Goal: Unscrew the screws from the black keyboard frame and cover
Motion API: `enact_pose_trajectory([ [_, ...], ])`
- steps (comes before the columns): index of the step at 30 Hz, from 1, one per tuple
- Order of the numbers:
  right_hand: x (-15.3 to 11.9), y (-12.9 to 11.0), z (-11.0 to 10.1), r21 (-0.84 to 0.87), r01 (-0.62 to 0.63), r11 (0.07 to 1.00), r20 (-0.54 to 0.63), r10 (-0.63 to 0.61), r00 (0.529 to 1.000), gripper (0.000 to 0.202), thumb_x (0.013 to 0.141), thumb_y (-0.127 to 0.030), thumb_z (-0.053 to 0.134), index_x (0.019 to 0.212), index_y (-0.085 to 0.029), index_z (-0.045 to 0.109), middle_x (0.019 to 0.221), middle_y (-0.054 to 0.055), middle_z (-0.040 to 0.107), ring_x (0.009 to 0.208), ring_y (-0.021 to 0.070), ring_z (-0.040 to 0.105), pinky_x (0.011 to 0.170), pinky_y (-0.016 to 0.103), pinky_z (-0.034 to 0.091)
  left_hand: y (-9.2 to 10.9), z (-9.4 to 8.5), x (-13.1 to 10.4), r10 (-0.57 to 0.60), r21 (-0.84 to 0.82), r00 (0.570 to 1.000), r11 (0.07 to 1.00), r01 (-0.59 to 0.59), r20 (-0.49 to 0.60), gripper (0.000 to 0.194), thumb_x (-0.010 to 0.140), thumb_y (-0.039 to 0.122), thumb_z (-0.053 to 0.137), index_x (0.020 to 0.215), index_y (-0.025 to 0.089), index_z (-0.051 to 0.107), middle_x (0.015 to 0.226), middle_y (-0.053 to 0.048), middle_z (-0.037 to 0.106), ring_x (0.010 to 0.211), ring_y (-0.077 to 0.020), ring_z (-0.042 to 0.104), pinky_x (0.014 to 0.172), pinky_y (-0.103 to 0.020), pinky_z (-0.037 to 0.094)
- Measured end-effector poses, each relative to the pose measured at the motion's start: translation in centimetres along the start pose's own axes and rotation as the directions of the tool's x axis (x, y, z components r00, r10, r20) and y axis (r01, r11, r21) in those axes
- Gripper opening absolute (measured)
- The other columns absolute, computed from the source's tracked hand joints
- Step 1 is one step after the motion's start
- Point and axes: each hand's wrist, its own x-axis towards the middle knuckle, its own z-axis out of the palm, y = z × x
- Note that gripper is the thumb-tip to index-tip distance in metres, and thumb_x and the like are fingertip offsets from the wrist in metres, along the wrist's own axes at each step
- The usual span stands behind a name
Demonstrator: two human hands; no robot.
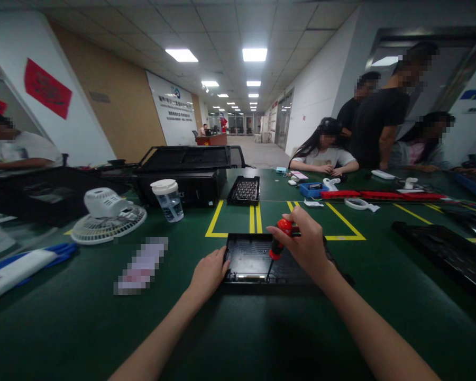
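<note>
My right hand is closed round the red and black handle of a screwdriver. The screwdriver points down, its tip inside a shallow black plastic casing that lies on the green table. My left hand grips the casing's left wall, thumb near the rim. A pale strip shows along the casing's near inner edge. The right part of the casing is partly hidden behind my right hand and forearm, and whether the tip touches a screw is too small to tell.
A lidded cup, a white fan and a phone-like item stand or lie left. Black crates and a black tray are beyond. Another black tray lies right. A co-worker sits across the table.
</note>
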Motion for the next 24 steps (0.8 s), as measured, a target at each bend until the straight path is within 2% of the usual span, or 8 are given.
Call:
enact_pose_trajectory([
  [10,-0.3,-1.0,0.0,-0.124,0.046,0.991,-0.088,-0.057,0.994,0.031,0.078,-0.041,0.057,0.065,-0.021,0.037,0.061,-0.001,0.037,0.055,0.0127,0.036,0.049,0.024,0.030,0.4,-0.6,-0.1,-0.028,0.003,0.999,1.000,0.027,0.035,0.044,0.087,0.034,0.037,0.126,0.016,0.041,0.119,-0.011,0.056,0.103,-0.0203,0.055,0.086,-0.030,0.043],
  [15,-0.4,-1.1,0.0,-0.133,0.063,0.989,-0.077,-0.073,0.994,0.028,0.079,-0.036,0.055,0.066,-0.021,0.036,0.062,-0.001,0.036,0.054,0.0126,0.034,0.048,0.024,0.029,0.5,-0.6,-0.1,-0.019,0.003,0.999,1.000,0.019,0.027,0.043,0.087,0.034,0.037,0.126,0.017,0.041,0.117,-0.011,0.057,0.102,-0.0197,0.056,0.084,-0.029,0.044],
  [19,-0.6,-0.9,0.2,0.016,0.010,1.000,-0.042,-0.010,0.999,0.015,0.084,-0.021,0.040,0.070,-0.021,0.036,0.066,0.000,0.037,0.060,0.0137,0.038,0.056,0.026,0.034,0.5,-0.7,-0.1,-0.022,0.003,0.999,1.000,0.021,0.030,0.043,0.087,0.034,0.037,0.126,0.018,0.041,0.118,-0.011,0.056,0.102,-0.0196,0.056,0.084,-0.029,0.043],
  [21,-0.7,-0.8,0.3,0.111,-0.019,0.994,-0.020,0.022,1.000,0.016,0.086,-0.015,0.032,0.071,-0.021,0.036,0.068,0.000,0.036,0.063,0.0142,0.039,0.061,0.028,0.036,0.5,-0.7,-0.1,-0.027,0.002,0.999,1.000,0.027,0.035,0.043,0.087,0.034,0.037,0.126,0.018,0.041,0.118,-0.011,0.056,0.102,-0.0199,0.056,0.084,-0.030,0.044],
  [24,-0.6,-0.6,0.3,0.173,-0.028,0.985,0.018,0.025,1.000,0.016,0.086,-0.014,0.030,0.074,-0.020,0.038,0.070,0.001,0.038,0.066,0.0147,0.041,0.063,0.029,0.037,0.4,-0.7,-0.1,-0.029,-0.002,0.999,1.000,0.029,0.038,0.043,0.086,0.034,0.038,0.127,0.018,0.041,0.117,-0.010,0.057,0.101,-0.0201,0.056,0.083,-0.030,0.044],
])
